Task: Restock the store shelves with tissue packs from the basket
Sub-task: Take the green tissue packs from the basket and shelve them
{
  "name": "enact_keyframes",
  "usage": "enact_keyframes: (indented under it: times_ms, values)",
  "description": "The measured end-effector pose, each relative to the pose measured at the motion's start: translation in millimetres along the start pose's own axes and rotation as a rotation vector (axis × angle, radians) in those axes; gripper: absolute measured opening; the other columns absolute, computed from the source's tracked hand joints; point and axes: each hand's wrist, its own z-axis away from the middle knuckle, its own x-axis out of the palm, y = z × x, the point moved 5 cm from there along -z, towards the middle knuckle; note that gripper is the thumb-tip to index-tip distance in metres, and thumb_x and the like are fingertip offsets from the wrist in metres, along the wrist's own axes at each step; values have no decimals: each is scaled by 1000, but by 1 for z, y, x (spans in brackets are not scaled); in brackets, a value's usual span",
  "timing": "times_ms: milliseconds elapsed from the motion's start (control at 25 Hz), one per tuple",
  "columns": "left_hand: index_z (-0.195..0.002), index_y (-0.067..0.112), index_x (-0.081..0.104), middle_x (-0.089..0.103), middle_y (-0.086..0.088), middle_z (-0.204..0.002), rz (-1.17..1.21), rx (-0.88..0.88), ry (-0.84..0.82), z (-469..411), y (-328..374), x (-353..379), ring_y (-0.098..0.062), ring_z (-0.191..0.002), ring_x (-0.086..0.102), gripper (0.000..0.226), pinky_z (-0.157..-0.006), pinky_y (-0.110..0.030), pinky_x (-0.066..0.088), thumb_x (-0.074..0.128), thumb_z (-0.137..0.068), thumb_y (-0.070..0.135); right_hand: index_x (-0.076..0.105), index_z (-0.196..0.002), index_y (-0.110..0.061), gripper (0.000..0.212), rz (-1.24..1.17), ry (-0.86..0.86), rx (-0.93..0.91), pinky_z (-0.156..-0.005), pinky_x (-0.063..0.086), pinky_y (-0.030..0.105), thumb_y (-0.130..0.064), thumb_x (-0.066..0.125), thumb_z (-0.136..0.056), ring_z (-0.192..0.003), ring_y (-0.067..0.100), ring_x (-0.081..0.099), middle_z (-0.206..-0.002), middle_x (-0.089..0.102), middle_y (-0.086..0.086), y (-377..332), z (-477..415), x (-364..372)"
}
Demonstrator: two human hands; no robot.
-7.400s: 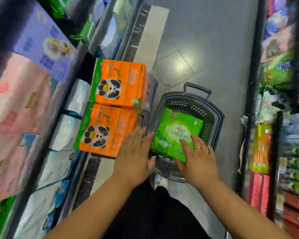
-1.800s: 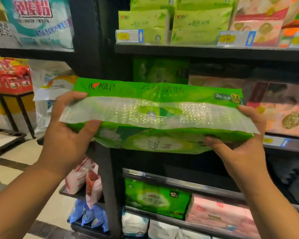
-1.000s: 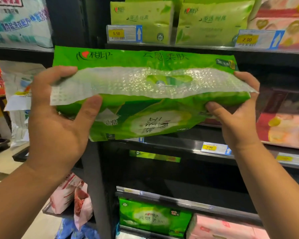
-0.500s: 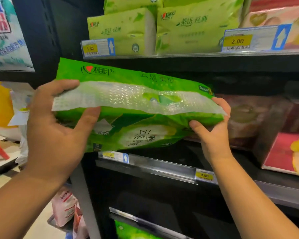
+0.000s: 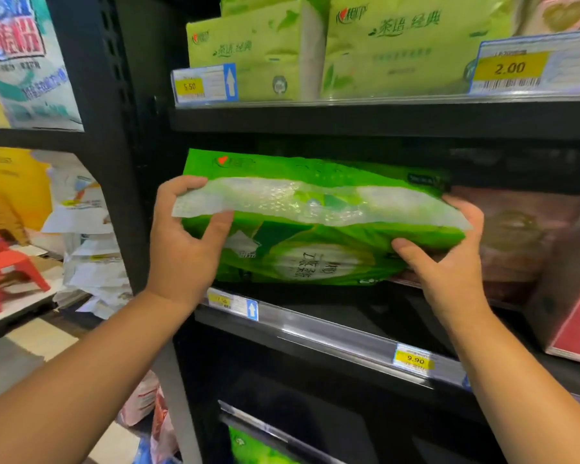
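A long bright green tissue pack (image 5: 318, 236) with a clear crinkled handle strip lies sideways in the opening of the middle shelf (image 5: 332, 333), its far side inside the dark bay. My left hand (image 5: 185, 242) grips its left end, thumb underneath. At its right end my right hand (image 5: 449, 252) holds it, fingers wrapped over the end. The basket is out of view.
The shelf above holds pale green tissue boxes (image 5: 258, 51) behind price tags. Pink-red packs (image 5: 523, 242) sit right of the green pack on the same shelf. A black upright post (image 5: 114, 162) stands left. Red stools (image 5: 4, 262) and bags lie beyond it.
Both hands have pushed the green pack forward and right, from in front of the shelf edge into the middle bay. The view has moved closer to the shelves.
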Motion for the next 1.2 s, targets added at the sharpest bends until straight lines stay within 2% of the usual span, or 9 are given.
enact_keyframes:
  times_ms: [80, 160, 320, 440, 560, 720, 840, 1080, 1200]
  values:
    - [-109, 37, 40, 47, 45, -109, 28, 11, 8, -6, -15, 3, 17, -100, 49, 29, -84, -2, 37, 55, -86, 30, 34, -114, -49, 67, 63, -4, 42, -89, 46, 15, -28, 79, -69, -101, -10, 55, -107, 55, -31, 4, -3, 8]
    - [-110, 38, 40, 49, 40, -109, 45, 11, 2, -16, -33, 8, 15, -98, 51, 27, -83, -4, 38, 54, -87, 34, 34, -112, -52, 69, 121, 28, 86, -90, 46, 19, -26, 83, -71, -100, -10, 56, -106, 56, -23, 10, -7, 12]
    - [-117, 45, 44, 48, 1, -120, -4, 51, -77, -27, -74, 18, -10, -105, 52, 34, -94, -10, 36, 56, -87, 56, 33, -117, -35, 68, 224, 103, 146, -83, 43, 14, -20, 82, -73, -93, -9, 55, -101, 53, -20, 26, -12, 17]
    - [-127, 19, 39, 35, -34, -130, -131, 156, -124, -31, -91, 27, -21, -122, 36, 52, -103, -3, 24, 62, -84, 37, 37, -118, -19, 65, 339, 157, 179, -70, 40, 7, -17, 83, -72, -84, -1, 54, -93, 54, -16, 30, -18, 23]
    - [-132, 19, 37, 17, -26, -142, -266, 257, -80, -32, -93, 39, -31, -135, 26, 52, -114, -19, 23, 60, -85, 28, 41, -121, 0, 70, 414, 229, 201, -77, 42, 26, -20, 84, -69, -94, 22, 57, -103, 56, 3, 32, -25, 28]
    - [-141, 20, 24, 5, -15, -148, -474, 338, -89, -32, -102, 54, -45, -141, 14, 75, -115, -55, 26, 60, -83, 52, 34, -123, 8, 78, 558, 273, 185, -92, 42, 45, -29, 82, -74, -111, 42, 53, -117, 52, 27, 32, -22, 45]
    - [-145, 15, 22, 6, -18, -149, -663, 366, -97, -33, -107, 61, -50, -138, 11, 82, -116, -58, 17, 56, -85, 59, 33, -124, 13, 86, 703, 216, 253, -94, 41, 46, -40, 79, -74, -113, 47, 51, -121, 51, 34, 29, -21, 63]
    - [-154, 17, -1, 5, -25, -152, -843, 370, -208, -29, -122, 78, -56, -136, 12, 112, -112, -63, 3, 52, -76, 76, 53, -105, 22, 91, 991, 82, 460, -81, 45, 46, -62, 68, -72, -100, 46, 60, -101, 62, 36, 38, -30, 74]
    - [-153, 32, -3, -14, -22, -157, -871, 446, -378, -22, -133, 93, -51, -141, 2, 125, -107, -71, 9, 73, -60, 69, 40, -136, 11, 127, 1027, 58, 495, -85, 46, 41, -91, 37, -61, -110, 41, 58, -120, 59, 30, 57, -43, 80]
